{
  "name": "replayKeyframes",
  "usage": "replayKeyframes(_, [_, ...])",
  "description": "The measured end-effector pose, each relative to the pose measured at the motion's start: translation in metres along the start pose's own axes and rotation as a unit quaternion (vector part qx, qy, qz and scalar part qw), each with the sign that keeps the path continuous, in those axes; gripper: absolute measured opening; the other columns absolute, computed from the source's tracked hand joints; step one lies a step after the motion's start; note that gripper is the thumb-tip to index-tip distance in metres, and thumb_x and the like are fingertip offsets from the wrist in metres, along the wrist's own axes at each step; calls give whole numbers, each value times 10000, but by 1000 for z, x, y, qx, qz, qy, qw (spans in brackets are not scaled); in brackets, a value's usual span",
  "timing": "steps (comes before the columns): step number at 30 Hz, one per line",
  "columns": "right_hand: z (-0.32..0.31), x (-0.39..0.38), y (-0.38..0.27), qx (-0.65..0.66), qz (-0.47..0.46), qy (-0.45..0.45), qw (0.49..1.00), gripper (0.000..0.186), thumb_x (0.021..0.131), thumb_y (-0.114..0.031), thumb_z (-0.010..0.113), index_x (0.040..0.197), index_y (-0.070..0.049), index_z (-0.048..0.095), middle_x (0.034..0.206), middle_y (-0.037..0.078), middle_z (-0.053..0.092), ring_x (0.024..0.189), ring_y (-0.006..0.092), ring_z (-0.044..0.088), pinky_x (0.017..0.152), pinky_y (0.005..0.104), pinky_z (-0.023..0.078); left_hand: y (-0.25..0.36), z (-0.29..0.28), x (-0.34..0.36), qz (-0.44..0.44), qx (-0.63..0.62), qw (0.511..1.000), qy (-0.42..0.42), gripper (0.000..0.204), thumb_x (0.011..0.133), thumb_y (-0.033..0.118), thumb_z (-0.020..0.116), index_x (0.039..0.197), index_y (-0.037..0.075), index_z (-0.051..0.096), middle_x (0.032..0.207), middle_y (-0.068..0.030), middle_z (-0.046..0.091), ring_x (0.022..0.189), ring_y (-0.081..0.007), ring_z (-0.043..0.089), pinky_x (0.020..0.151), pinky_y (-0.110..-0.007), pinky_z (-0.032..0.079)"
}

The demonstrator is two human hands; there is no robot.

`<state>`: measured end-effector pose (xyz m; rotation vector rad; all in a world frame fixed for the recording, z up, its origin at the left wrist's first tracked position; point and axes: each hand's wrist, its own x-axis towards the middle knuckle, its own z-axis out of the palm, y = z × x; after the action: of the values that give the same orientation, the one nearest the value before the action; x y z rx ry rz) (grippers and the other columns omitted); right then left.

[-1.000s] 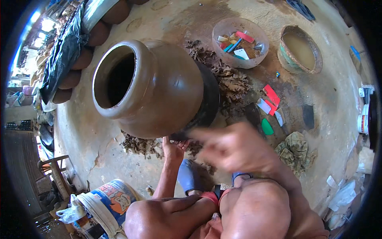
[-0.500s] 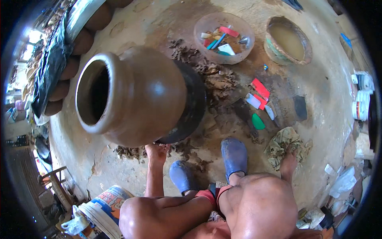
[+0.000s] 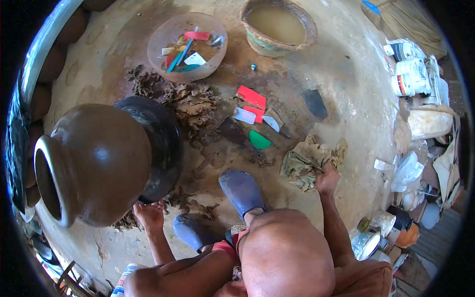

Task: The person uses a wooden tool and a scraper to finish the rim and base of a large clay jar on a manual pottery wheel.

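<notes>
A large brown clay pot [image 3: 106, 156] with a flared rim leans to the left, its mouth facing left. Its base sits in a round black basin [image 3: 161, 143]. My left hand [image 3: 149, 215] is palm up with fingers stretched out at the near lower edge of the basin; the fingertips are partly hidden beneath it. A crumpled greenish-brown cloth [image 3: 303, 162] lies on the floor at the right. My right hand [image 3: 327, 179] is closed on the near right side of this cloth.
Red, white and green scraper pieces [image 3: 259, 140] lie between the basin and the cloth. Wet clay scraps [image 3: 190, 101] surround the basin's far side. Beyond are a translucent tub [image 3: 216, 62] of tools and a pot of murky water [image 3: 257, 44]. White containers [image 3: 411, 77] line the right side.
The view has swung to the right, so the pot, basin and tubs appear farther left. My right forearm now shows. Both hands stay at the same things.
</notes>
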<state>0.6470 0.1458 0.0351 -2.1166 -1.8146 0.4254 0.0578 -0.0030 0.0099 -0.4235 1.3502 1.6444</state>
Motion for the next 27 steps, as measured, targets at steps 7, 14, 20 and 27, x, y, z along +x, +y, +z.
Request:
replayKeyframes(7, [-47,44,-100,-174,-12,-180,968,447,785,-168,801,1199,-56,674,1030,223,701,980,448,673,852,512,549,3,-10,3,-4,3,1000,-8,541,1022,561,525,1447,227,509,1480,-34,547,1279,-284,564,972,-464,514])
replayKeyframes(14, [42,112,-145,-74,-184,-108,974,444,850,-256,780,1239,-82,655,1088,177,680,1021,398,679,861,499,560,-6,5,-1,10,-27,999,15,576,985,609,586,1353,167,561,1324,-65,633,1189,-314,611,891,-459,563])
replayKeyframes(20, [90,125,-147,-118,-146,-157,970,268,875,-254,737,1091,-96,715,999,143,689,949,400,699,812,515,571,-6,-9,-2,24,-26,999,-34,581,1002,604,565,1379,162,551,1353,-74,626,1195,-304,611,919,-460,551])
replayKeyframes(27, [80,162,-142,-27,-109,-107,988,198,883,-254,712,980,-86,751,958,141,701,932,401,695,784,516,569,-13,-10,2,13,-50,999,-18,561,1019,590,542,1368,152,571,1367,-79,623,1214,-302,608,924,-463,555])
